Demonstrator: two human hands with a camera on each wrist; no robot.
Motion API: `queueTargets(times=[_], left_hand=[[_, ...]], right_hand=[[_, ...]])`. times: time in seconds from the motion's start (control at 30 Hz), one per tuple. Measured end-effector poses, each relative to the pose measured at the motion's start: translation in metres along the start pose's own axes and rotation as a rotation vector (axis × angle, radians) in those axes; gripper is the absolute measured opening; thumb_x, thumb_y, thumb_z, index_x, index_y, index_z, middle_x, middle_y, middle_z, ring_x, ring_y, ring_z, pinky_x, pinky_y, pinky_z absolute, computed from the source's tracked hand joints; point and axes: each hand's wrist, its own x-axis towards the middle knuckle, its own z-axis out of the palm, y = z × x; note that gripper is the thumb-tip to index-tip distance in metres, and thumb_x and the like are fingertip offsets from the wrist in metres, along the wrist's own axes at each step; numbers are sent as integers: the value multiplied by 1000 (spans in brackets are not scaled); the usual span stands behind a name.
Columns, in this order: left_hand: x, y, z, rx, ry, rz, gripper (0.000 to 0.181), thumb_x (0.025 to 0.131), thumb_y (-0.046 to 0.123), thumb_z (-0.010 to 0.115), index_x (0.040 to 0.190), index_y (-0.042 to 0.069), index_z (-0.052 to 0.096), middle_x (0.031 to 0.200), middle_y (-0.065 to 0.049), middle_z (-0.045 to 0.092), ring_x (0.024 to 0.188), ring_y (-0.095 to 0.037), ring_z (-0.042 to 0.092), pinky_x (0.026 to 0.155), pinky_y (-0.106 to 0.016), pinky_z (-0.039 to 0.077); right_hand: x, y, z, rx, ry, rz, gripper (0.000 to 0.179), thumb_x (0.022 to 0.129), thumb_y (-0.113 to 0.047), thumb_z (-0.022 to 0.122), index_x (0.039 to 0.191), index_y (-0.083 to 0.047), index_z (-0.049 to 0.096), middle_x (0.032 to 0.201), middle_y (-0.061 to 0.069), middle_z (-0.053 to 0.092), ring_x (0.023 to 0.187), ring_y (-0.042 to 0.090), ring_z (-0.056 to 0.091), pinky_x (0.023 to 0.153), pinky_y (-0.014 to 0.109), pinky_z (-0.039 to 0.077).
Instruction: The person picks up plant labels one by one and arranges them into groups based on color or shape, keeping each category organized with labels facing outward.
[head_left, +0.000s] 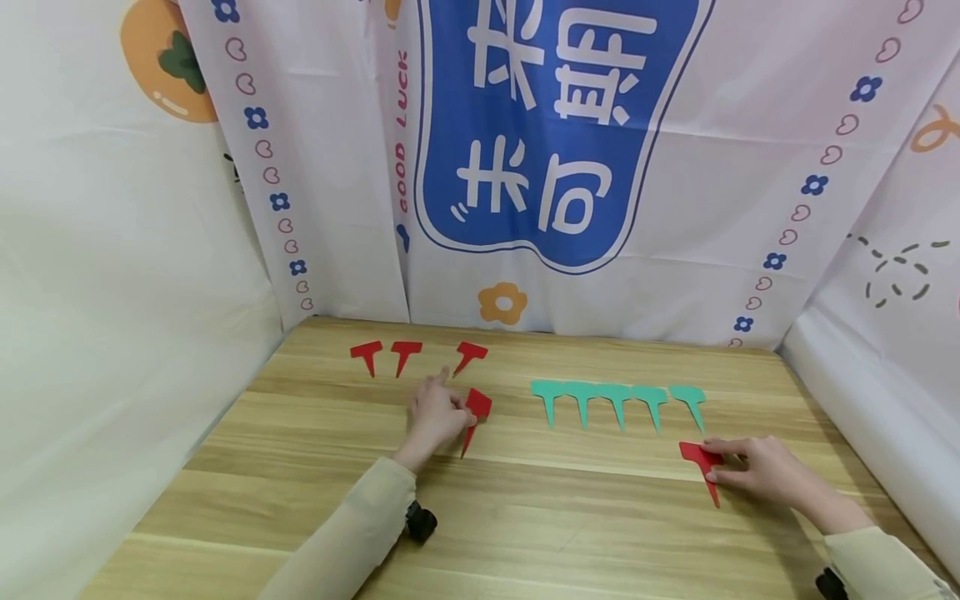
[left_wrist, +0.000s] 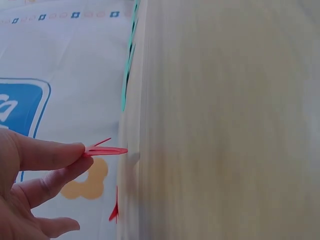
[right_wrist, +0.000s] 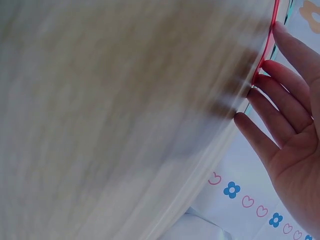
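Observation:
My left hand [head_left: 437, 412] pinches red T-shaped plant labels [head_left: 478, 403] between thumb and finger, just above the table. In the left wrist view, the held red labels [left_wrist: 106, 150] appear edge-on, looking like more than one, overlapping. At the right, my right hand [head_left: 765, 471] rests thumb and fingertips on another red plant label [head_left: 697, 454] lying on the table. The right wrist view has its fingers fairly straight, touching this red label [right_wrist: 265, 47] from above. Behind that hand lie several teal plant labels [head_left: 613, 393] in a row, stems toward me.
Three red labels lie toward the back left: one at the far left [head_left: 367, 352], a second beside it [head_left: 407, 350] and a third [head_left: 471, 351] beyond my left hand. The wooden table [head_left: 585, 542] meets a printed cloth [head_left: 360, 275] at the back; white cloth hangs on both sides.

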Motion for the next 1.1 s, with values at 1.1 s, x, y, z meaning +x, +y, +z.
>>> queueTargets(times=[1.1], left_hand=[[-24, 76, 75, -109, -40, 82, 29, 70, 14, 78, 51, 15, 57, 153, -15, 30, 141, -41, 21, 113, -63, 8]], right_hand=[[-1, -1, -1, -18, 1, -11, 49, 75, -46, 75, 109, -12, 72, 108, 6, 72, 91, 23, 67, 74, 40, 54]])
